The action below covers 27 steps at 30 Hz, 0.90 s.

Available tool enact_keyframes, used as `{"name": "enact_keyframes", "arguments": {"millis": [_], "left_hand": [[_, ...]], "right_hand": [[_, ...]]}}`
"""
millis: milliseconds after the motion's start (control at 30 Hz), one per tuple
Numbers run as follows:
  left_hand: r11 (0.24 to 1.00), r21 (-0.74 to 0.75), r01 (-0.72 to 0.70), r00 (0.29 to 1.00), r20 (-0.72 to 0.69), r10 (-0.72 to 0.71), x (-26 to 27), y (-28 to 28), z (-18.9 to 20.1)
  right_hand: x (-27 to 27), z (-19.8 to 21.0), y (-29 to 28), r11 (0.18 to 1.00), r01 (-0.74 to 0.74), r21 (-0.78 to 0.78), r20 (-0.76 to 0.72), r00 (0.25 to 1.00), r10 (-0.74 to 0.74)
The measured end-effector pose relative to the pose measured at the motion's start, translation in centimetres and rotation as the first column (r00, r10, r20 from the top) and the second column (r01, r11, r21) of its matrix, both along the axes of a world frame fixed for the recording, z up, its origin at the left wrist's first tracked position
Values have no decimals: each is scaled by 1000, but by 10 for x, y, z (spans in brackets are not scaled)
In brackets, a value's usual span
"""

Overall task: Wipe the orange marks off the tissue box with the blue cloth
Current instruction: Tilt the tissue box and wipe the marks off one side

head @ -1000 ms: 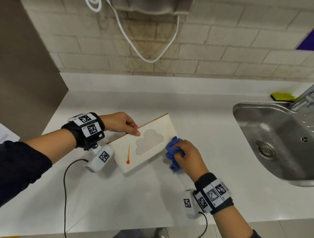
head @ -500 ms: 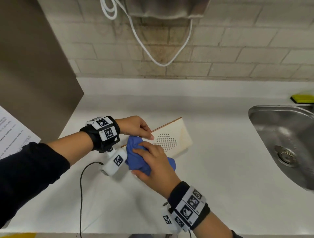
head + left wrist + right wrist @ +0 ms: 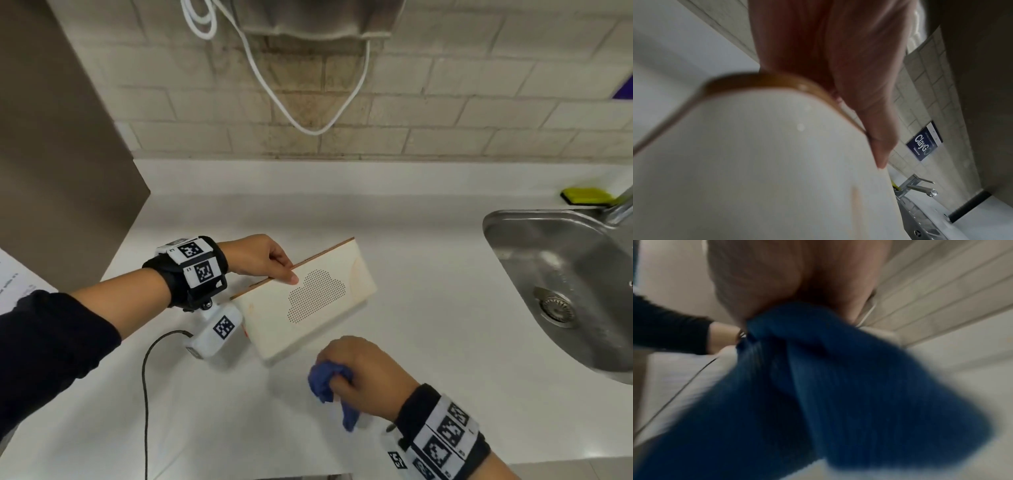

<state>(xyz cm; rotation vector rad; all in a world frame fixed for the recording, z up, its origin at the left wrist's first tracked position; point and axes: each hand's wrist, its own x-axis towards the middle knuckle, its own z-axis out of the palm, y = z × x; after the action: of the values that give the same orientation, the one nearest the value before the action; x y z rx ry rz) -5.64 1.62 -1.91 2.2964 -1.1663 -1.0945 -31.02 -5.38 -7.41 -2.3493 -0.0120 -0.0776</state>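
Pulling the blue cloth (image 3: 323, 380) off the tissue box (image 3: 308, 301), orange streak gone.

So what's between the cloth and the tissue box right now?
Only bare counter, seen in the head view; the cloth in the right hand is off the tissue box.

Tissue box (image 3: 308, 301) left of sink (image 3: 561, 274)

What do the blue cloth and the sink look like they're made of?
Crumpled blue cloth: soft woven or knitted fabric, matte; it bunches and drapes from the right hand. Basin-shaped steel sink: likely stainless steel, brushed and shiny, with grey reflections.
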Motion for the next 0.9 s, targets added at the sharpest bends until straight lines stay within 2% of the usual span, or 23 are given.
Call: {"name": "enact_keyframes", "arguments": {"millis": [33,67,133,167,267,333,433,467,500,567,600,667,733,833,900], "left_hand": [[1000,-2,5,1000,-2,-5,0,0,0],[1000,-4,9,1000,-2,-9,-1,0,0],[1000,-11,18,1000,4,-18,-2,0,-1],[1000,-14,19,1000,6,-19,-3,0,-2],[1000,-12,25,1000,17,-25,-5,0,0],[999,-5,38,999,30,-38,-6,0,0],[999,-4,36,999,36,-35,-5,0,0],[1000,-6,25,999,29,-25,-4,0,0],[1000,-7,19,1000,21,-18,-4,1,0],[1000,-4,24,999,22,-24,-4,1,-1],[1000,-5,26,999,24,-26,-4,1,-1],[1000,-8,22,999,27,-22,-3,1,-1],[1000,-9,17,1000,24,-17,-2,1,-1],[1000,-5,21,1000,23,-20,-3,0,-2],[1000,-12,23,999,39,-23,-4,-1,-2]], "right_hand": [[-6,6,-9,988,127,93,26,991,-130],[-10,11,-20,939,265,220,56,957,-283],[-11,18,-39,773,447,451,72,845,-530],[-8,21,-46,713,489,502,67,800,-596],[15,36,-54,664,529,529,52,760,-648],[31,38,-56,599,522,607,5,751,-660],[46,21,-58,531,567,629,43,657,-752],[49,13,-58,551,583,597,96,630,-770],[51,4,-56,613,604,509,173,626,-761],[53,-11,-48,719,635,282,316,646,-695],[53,-17,-45,734,640,228,348,651,-675],[51,-23,-41,751,621,227,367,660,-656],[45,-28,-42,792,578,199,374,702,-606],[29,-38,-50,859,478,185,354,783,-512],[11,-45,-54,908,396,141,275,865,-420]]}}
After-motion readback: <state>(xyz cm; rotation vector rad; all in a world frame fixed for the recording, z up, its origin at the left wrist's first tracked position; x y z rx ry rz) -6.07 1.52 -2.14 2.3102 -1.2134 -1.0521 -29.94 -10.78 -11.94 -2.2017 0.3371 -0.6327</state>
